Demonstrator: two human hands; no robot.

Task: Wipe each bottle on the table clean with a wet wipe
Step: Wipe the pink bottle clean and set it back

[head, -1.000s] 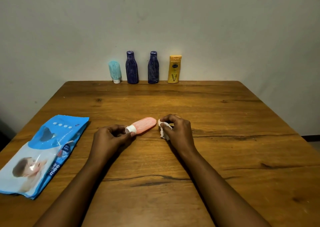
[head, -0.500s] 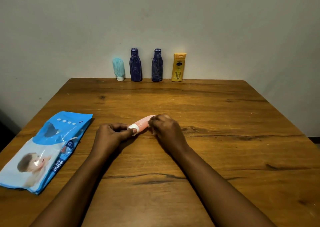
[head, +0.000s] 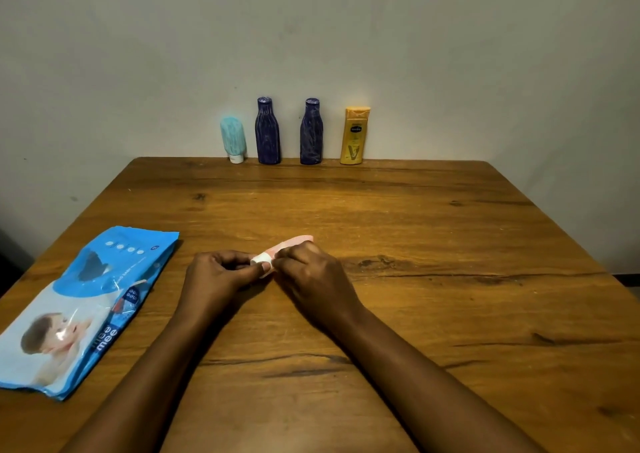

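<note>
On wooden table (head: 433,231): both hands grip pink bottle (head: 294,241)

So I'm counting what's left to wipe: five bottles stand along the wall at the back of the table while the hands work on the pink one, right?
Not quite: four stand along the wall, not five. The head view shows the teal tube, two dark blue bottles and the yellow bottle. The left hand and right hand do work on the pink bottle.
</note>
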